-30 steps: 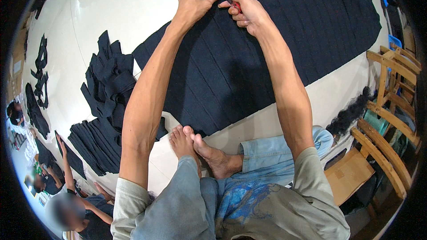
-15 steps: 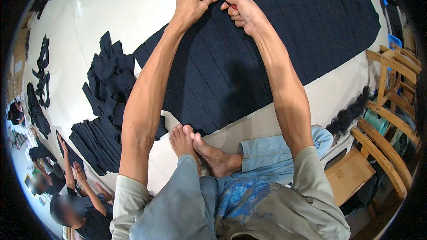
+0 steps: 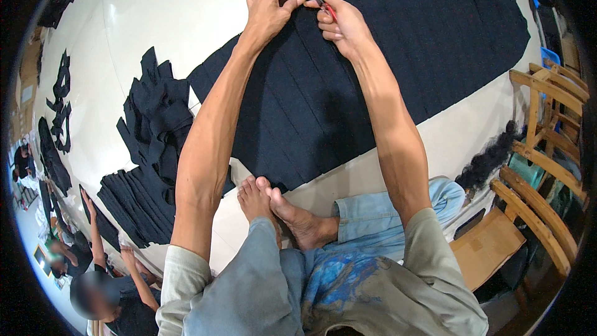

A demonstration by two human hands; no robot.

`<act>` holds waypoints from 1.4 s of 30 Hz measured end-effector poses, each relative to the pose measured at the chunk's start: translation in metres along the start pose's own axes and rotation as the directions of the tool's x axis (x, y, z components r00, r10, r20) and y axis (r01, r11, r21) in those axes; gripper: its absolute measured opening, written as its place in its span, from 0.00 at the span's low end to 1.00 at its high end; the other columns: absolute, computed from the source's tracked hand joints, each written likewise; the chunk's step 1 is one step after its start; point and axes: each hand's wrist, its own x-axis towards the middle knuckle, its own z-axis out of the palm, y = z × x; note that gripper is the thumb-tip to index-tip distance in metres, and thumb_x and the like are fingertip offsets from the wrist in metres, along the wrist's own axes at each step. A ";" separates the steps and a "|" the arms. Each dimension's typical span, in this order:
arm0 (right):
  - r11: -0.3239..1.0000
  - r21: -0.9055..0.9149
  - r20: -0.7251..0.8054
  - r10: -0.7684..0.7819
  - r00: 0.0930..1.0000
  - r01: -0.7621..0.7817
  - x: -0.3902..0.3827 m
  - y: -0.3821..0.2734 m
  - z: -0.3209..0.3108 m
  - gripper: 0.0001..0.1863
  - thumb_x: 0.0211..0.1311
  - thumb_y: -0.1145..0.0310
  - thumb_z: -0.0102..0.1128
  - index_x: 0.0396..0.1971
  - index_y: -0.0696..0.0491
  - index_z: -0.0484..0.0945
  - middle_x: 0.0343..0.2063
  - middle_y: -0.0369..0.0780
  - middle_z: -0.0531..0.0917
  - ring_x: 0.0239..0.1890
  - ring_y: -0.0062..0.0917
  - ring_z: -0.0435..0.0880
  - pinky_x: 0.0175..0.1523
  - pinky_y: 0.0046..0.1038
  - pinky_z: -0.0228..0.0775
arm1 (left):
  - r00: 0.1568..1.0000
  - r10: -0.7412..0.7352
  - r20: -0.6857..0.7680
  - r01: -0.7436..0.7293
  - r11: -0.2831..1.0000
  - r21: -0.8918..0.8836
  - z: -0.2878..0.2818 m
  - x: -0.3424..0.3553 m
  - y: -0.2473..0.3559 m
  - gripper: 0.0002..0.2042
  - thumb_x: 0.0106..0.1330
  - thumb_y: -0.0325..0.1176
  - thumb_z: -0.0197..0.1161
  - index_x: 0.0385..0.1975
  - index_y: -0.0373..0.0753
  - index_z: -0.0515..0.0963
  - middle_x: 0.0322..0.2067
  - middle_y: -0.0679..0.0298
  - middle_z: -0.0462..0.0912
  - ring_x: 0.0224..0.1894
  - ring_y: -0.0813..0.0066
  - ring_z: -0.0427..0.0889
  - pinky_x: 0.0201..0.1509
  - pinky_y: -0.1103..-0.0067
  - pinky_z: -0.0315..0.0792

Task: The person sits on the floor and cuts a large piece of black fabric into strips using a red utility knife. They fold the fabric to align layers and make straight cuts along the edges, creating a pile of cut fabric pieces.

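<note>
A wide sheet of dark navy cloth [image 3: 311, 112], marked by parallel seam lines, lies across the pale surface in front of me. At its far edge my left hand [image 3: 272, 12] is closed in a pinch, gripping the cloth's edge or a thread; the fingertips hide which. Just right of it, my right hand [image 3: 345, 25] holds small thread snips [image 3: 329, 9] with a red part in the palm. Their dark blades point up and left, and appear parted, close to the left fingertips. The right index finger and thumb are by the cloth's edge.
Dark cloth strips [image 3: 155, 118] are heaped left of my left forearm, with a folded stack [image 3: 134, 202] nearer. More dark scraps [image 3: 60, 99] lie far left. Other people [image 3: 118, 298] sit at lower left. Wooden chairs [image 3: 538, 149], black fluff [image 3: 491, 155] and a cardboard box [image 3: 488, 249] stand right.
My right hand has turned, raising the snips so their blades now show upright and apart. My left hand keeps its pinch nearly in place. A person at lower left has lowered one hand.
</note>
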 end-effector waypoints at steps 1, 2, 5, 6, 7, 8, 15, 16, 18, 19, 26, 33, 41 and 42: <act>1.000 0.010 -0.018 -0.012 1.000 0.012 -0.005 0.000 -0.003 0.22 0.73 0.54 0.47 0.35 0.60 0.79 0.13 0.27 0.65 0.12 0.08 0.55 0.15 0.15 0.41 | 1.000 0.006 -0.006 -0.006 0.999 0.051 0.000 0.001 0.001 0.14 0.65 0.44 0.63 0.42 0.43 0.84 0.38 0.56 0.87 0.45 0.60 0.84 0.54 0.65 0.74; 1.000 0.018 -0.047 -0.007 0.999 0.007 -0.009 0.001 -0.006 0.23 0.74 0.54 0.45 0.37 0.60 0.79 0.13 0.26 0.65 0.12 0.07 0.55 0.14 0.15 0.41 | 1.000 0.008 -0.006 -0.007 0.994 0.108 0.001 0.001 0.002 0.14 0.65 0.45 0.62 0.42 0.43 0.84 0.38 0.56 0.87 0.46 0.60 0.84 0.54 0.65 0.74; 0.994 -0.100 0.033 0.047 0.998 -0.043 -0.018 0.000 -0.016 0.25 0.75 0.53 0.44 0.38 0.62 0.79 0.14 0.26 0.66 0.11 0.06 0.56 0.13 0.14 0.42 | 0.999 -0.038 0.030 0.033 0.988 0.152 0.001 0.004 0.006 0.16 0.65 0.47 0.62 0.42 0.43 0.83 0.38 0.56 0.87 0.47 0.58 0.84 0.55 0.66 0.73; 0.989 -0.130 0.060 0.074 0.996 -0.065 -0.019 0.000 -0.018 0.25 0.75 0.53 0.44 0.38 0.62 0.79 0.14 0.26 0.66 0.11 0.06 0.56 0.13 0.13 0.42 | 1.000 -0.016 0.018 0.013 0.988 0.153 0.002 0.005 0.006 0.15 0.65 0.47 0.62 0.42 0.42 0.83 0.39 0.56 0.87 0.47 0.59 0.84 0.55 0.66 0.73; 0.992 -0.077 0.071 0.105 0.992 -0.100 -0.018 0.000 -0.018 0.25 0.75 0.52 0.44 0.38 0.62 0.79 0.14 0.26 0.65 0.11 0.06 0.55 0.12 0.13 0.42 | 1.000 0.006 0.006 -0.007 0.988 0.156 0.001 0.005 0.006 0.15 0.65 0.46 0.62 0.42 0.42 0.83 0.39 0.56 0.87 0.47 0.59 0.84 0.55 0.66 0.73; 0.993 -0.026 0.084 0.117 0.990 -0.115 -0.016 -0.001 -0.019 0.25 0.75 0.53 0.44 0.38 0.62 0.78 0.14 0.26 0.65 0.11 0.05 0.55 0.12 0.12 0.42 | 1.000 0.014 0.004 -0.015 0.985 0.169 0.001 0.005 0.006 0.15 0.65 0.46 0.62 0.42 0.42 0.83 0.39 0.57 0.87 0.47 0.59 0.84 0.55 0.66 0.73; 0.988 -0.002 0.104 0.156 0.982 -0.156 0.001 -0.006 -0.006 0.22 0.75 0.54 0.44 0.39 0.60 0.77 0.13 0.25 0.63 0.09 0.04 0.53 0.11 0.10 0.44 | 0.999 0.050 -0.018 -0.051 0.998 -0.038 -0.001 0.000 -0.004 0.12 0.65 0.42 0.62 0.40 0.41 0.83 0.38 0.61 0.87 0.44 0.66 0.83 0.54 0.68 0.73; 0.987 -0.023 0.093 0.163 0.982 -0.162 0.002 -0.006 -0.005 0.22 0.75 0.54 0.44 0.39 0.59 0.76 0.12 0.24 0.62 0.09 0.04 0.53 0.11 0.09 0.44 | 0.998 0.059 -0.024 -0.060 0.998 -0.031 0.000 -0.001 -0.005 0.12 0.65 0.41 0.63 0.40 0.41 0.83 0.37 0.61 0.86 0.44 0.67 0.83 0.53 0.69 0.73; 0.980 0.018 0.092 0.197 0.976 -0.199 0.004 -0.008 -0.003 0.21 0.75 0.54 0.44 0.37 0.58 0.76 0.12 0.24 0.62 0.09 0.04 0.53 0.11 0.09 0.44 | 0.997 0.068 -0.027 -0.069 0.997 -0.041 0.000 -0.001 -0.006 0.12 0.65 0.41 0.63 0.40 0.40 0.83 0.36 0.62 0.86 0.42 0.70 0.82 0.52 0.70 0.73; 0.976 0.035 0.094 0.213 0.973 -0.217 0.005 -0.009 -0.003 0.20 0.75 0.55 0.44 0.36 0.58 0.76 0.12 0.24 0.62 0.09 0.04 0.52 0.11 0.10 0.44 | 0.998 0.067 -0.022 -0.068 0.996 -0.058 0.000 0.000 -0.006 0.12 0.65 0.40 0.63 0.39 0.40 0.83 0.35 0.62 0.86 0.41 0.71 0.82 0.51 0.71 0.73; 0.972 0.112 0.083 0.199 0.976 -0.207 0.014 -0.007 0.002 0.18 0.73 0.56 0.47 0.32 0.56 0.74 0.12 0.25 0.62 0.10 0.07 0.52 0.12 0.13 0.41 | 0.995 0.098 -0.024 -0.100 0.994 -0.054 0.000 -0.001 -0.007 0.11 0.65 0.39 0.62 0.39 0.39 0.82 0.34 0.62 0.86 0.39 0.73 0.81 0.48 0.73 0.73; 0.933 0.284 0.200 0.167 0.965 -0.220 0.001 -0.006 -0.005 0.19 0.73 0.55 0.47 0.35 0.57 0.75 0.13 0.25 0.61 0.10 0.06 0.52 0.12 0.12 0.42 | 0.995 0.087 -0.041 -0.089 0.995 -0.045 0.002 0.001 -0.007 0.12 0.66 0.40 0.62 0.40 0.39 0.82 0.35 0.61 0.86 0.40 0.72 0.82 0.48 0.72 0.74; 0.904 0.294 0.254 0.240 0.937 -0.311 0.019 -0.007 -0.010 0.18 0.72 0.56 0.49 0.36 0.58 0.75 0.13 0.25 0.61 0.09 0.07 0.52 0.11 0.13 0.41 | 0.994 0.103 -0.039 -0.103 0.995 -0.010 0.001 0.000 -0.007 0.13 0.65 0.40 0.62 0.41 0.38 0.81 0.37 0.60 0.86 0.42 0.70 0.83 0.50 0.71 0.74; 0.915 0.279 0.225 0.232 0.946 -0.291 0.021 -0.008 -0.009 0.18 0.72 0.56 0.49 0.36 0.58 0.75 0.13 0.25 0.61 0.09 0.07 0.52 0.11 0.13 0.41 | 0.994 0.103 -0.033 -0.103 0.995 -0.009 0.001 0.000 -0.007 0.13 0.65 0.40 0.62 0.41 0.39 0.81 0.37 0.60 0.86 0.42 0.70 0.83 0.50 0.71 0.74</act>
